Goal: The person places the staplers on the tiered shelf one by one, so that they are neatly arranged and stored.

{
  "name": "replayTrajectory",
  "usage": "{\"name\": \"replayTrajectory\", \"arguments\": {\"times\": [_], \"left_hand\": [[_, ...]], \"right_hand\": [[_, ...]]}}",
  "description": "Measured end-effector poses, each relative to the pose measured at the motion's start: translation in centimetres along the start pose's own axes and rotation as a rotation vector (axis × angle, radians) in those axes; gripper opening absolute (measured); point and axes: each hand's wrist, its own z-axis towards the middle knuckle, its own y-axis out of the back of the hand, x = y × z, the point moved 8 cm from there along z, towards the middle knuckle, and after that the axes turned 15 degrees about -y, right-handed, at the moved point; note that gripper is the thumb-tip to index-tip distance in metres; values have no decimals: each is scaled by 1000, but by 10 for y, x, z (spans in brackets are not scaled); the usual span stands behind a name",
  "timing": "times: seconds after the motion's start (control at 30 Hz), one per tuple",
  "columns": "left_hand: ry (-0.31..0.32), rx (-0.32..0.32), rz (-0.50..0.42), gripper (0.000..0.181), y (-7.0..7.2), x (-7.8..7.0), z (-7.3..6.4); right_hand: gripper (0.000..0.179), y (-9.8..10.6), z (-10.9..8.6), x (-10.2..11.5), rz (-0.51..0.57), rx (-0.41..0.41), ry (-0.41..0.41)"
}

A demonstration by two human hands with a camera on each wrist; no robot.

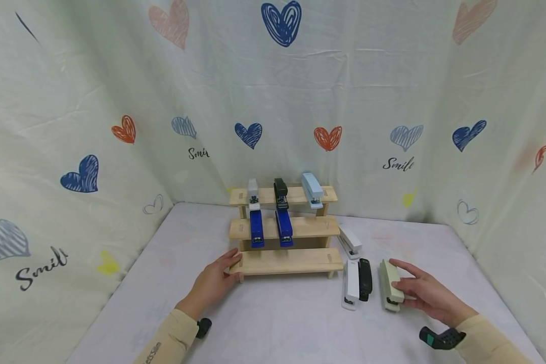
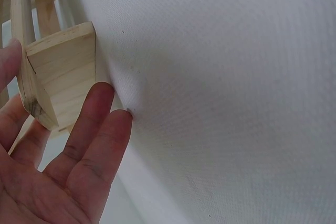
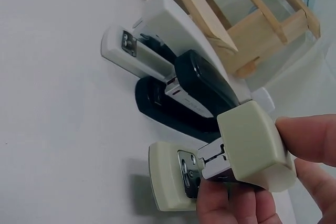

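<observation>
A three-step wooden shelf stand (image 1: 291, 261) is on the table, and my left hand (image 1: 211, 283) holds the left end of its lowest board. In the left wrist view the thumb (image 2: 9, 62) presses one side of the board, while two fingers extend beyond it. My right hand (image 1: 429, 298) grips a pale green stapler (image 1: 390, 283), thumb on one side and fingers on the other. The right wrist view shows this stapler's base close over the table. Beside it lie a black stapler (image 1: 365, 279) and a white stapler (image 1: 352, 279).
Another white stapler (image 1: 351, 240) lies by the stand's right side. The top board bears grey-white (image 1: 253, 189), black (image 1: 280, 188) and light blue (image 1: 312, 187) staplers. Two blue staplers (image 1: 257, 227) sit on the middle board. A heart-printed curtain (image 1: 282, 91) hangs behind the table.
</observation>
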Motion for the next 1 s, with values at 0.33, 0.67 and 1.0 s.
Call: {"name": "replayTrajectory", "arguments": {"times": [0.33,0.67,1.0], "left_hand": [[-2,-7,-2,53,2,-1,-1],[-8,-9,-2,54,3,-1,-1],[-23,-12,7,54,1,0,0]], "right_hand": [[75,0,-10,31,-65,18,72],[74,-26,-19,82,-101,73,136],[68,-82,-10,120,-91,187,142]]}}
